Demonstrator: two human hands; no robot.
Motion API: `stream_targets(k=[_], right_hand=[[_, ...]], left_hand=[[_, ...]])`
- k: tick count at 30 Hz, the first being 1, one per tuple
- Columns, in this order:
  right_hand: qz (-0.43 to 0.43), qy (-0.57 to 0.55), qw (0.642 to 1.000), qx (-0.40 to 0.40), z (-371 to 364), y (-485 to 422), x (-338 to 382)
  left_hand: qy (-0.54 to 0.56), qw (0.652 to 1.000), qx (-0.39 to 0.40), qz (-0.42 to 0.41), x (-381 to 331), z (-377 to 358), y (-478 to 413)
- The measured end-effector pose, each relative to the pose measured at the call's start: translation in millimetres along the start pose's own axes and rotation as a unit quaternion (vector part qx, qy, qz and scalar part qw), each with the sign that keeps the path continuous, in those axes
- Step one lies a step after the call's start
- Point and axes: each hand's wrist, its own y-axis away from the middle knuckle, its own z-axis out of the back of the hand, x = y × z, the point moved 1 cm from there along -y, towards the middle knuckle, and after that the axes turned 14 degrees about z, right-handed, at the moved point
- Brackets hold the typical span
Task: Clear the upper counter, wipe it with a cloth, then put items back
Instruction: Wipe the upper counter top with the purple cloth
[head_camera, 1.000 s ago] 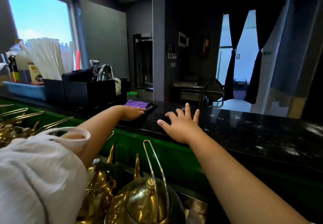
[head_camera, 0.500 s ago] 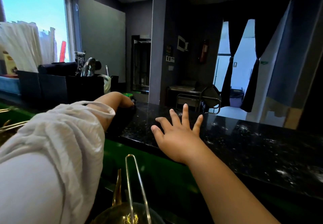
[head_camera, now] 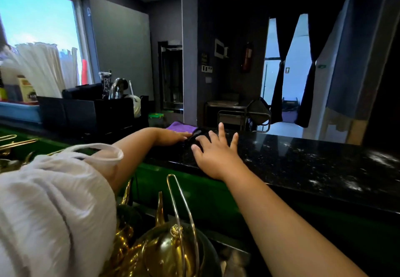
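Upper counter (head_camera: 303,164) of black speckled stone runs across the middle of the view, from the left side out to the right edge. Nearest the camera and below it stands a brass teapot (head_camera: 164,255) with a tall wire handle. More brass pots crowd to its left, partly hidden behind a white sleeve (head_camera: 54,201) that fills the lower left corner. A green ledge (head_camera: 194,190) rises between the pots and the stone.

The right hand (head_camera: 216,155) rests palm down on the counter, fingers straight and spread, holding nothing. Its fingertips touch a dark bundle (head_camera: 195,135), perhaps a cloth. The left hand (head_camera: 173,135) also lies flat, fingers stretched out together, against the same bundle from the left. Whether its thumb hooks under anything I cannot tell. Just behind that hand a purple cloth (head_camera: 180,127) lies on the stone, touching the dark bundle.

Left of the cloths, black organiser boxes (head_camera: 86,112) stand in a row and hide what is behind them, save for a chrome spout (head_camera: 116,88) and a bunch of white straws (head_camera: 39,66) rising above. A green-lidded tub (head_camera: 155,118) sits between the boxes and the purple cloth. Further left a blue tray (head_camera: 19,112) lies under a large window (head_camera: 36,17). Beyond the counter stand a steel table (head_camera: 227,105) and dark tied curtains (head_camera: 278,86)
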Motion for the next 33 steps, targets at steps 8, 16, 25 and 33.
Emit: stream_targets(k=[8,16,25,33], right_hand=[[-0.002,0.021,0.999,-0.05,24,28,2],[-0.089,0.031,0.995,0.041,44,83,-62],[-0.081,0.026,0.995,0.042,39,82,-62],[-0.095,0.036,0.993,0.061,40,84,-60]], left_hand=[[-0.005,1.0,-0.009,0.009,5,-22,56],[-0.045,0.992,-0.081,0.086,1,-19,57],[-0.039,0.997,0.01,-0.062,-37,-39,77],[-0.052,0.997,-0.039,0.048,1,-22,64]])
